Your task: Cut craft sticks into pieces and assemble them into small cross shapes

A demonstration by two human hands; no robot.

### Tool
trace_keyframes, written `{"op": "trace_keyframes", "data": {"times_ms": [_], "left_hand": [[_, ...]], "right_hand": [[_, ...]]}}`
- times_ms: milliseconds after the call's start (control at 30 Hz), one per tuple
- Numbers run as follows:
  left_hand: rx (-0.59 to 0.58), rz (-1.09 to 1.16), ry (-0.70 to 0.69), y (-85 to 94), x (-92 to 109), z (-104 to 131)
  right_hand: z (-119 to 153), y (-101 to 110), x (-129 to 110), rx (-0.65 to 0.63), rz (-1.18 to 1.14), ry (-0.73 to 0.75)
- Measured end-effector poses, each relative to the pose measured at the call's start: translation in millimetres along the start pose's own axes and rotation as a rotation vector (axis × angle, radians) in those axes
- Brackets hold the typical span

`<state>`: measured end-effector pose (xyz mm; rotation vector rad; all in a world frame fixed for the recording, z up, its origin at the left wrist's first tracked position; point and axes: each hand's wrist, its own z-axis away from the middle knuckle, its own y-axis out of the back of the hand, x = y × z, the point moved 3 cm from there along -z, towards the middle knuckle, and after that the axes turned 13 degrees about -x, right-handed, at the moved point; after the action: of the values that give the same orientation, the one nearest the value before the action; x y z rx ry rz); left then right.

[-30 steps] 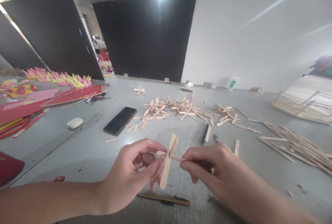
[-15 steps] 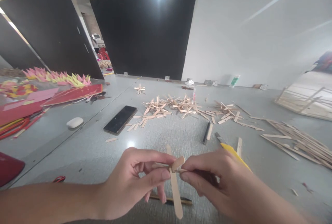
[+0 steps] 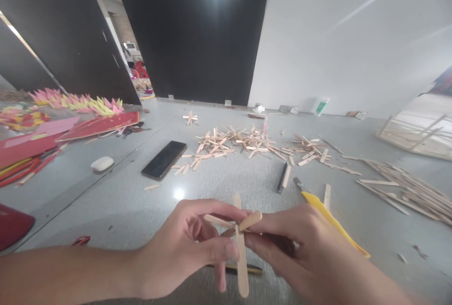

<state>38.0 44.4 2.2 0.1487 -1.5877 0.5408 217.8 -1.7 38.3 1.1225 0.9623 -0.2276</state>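
Between my two hands is a small star-shaped assembly of wooden craft sticks [image 3: 242, 265], with one long stick pointing toward me and shorter arms fanning out from the joint. My left hand [image 3: 190, 248] pinches it near the centre with thumb and forefinger. From the other side my right hand [image 3: 293, 244] has thumb and fingers closed on another arm of it; its fingertips are partly hidden behind the sticks. A dark and golden pen-like rod [image 3: 252, 269] lies on the table beneath the hands. Beside my right hand rests a yellow-handled cutter [image 3: 332, 220].
Loose craft sticks [image 3: 229, 142] lie heaped mid-table, with a similar stick star [image 3: 190, 117] behind. A phone [image 3: 164, 160], a white earbud-like case [image 3: 102, 164] and a black pen [image 3: 282, 178] lie nearer. Long thin sticks [image 3: 416, 196] spread at right. Black panels [image 3: 197, 36] stand behind.
The stick assembly has turned slightly in my fingers, so a left-pointing arm now shows clearly. My right fingers have shifted a little behind the joint.
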Motion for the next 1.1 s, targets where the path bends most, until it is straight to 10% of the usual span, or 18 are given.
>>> {"op": "trace_keyframes", "data": {"times_ms": [433,667,867,1100], "left_hand": [[0.209,-0.019,-0.045,4.4,7.3,2.6],[0.059,0.001,0.026,-0.1,10.1,2.6],[0.184,0.096,-0.057,2.5,12.0,-2.6],[0.170,0.159,-0.026,-0.8,8.4,-2.1]], "right_hand": [[-1.6,2.4,0.7,0.083,0.043,0.029],[-3.0,1.7,4.8,0.123,0.135,0.004],[5.8,5.0,6.6,0.560,0.177,-0.154],[-8.0,-19.7,6.7,0.147,-0.248,-0.152]]}}
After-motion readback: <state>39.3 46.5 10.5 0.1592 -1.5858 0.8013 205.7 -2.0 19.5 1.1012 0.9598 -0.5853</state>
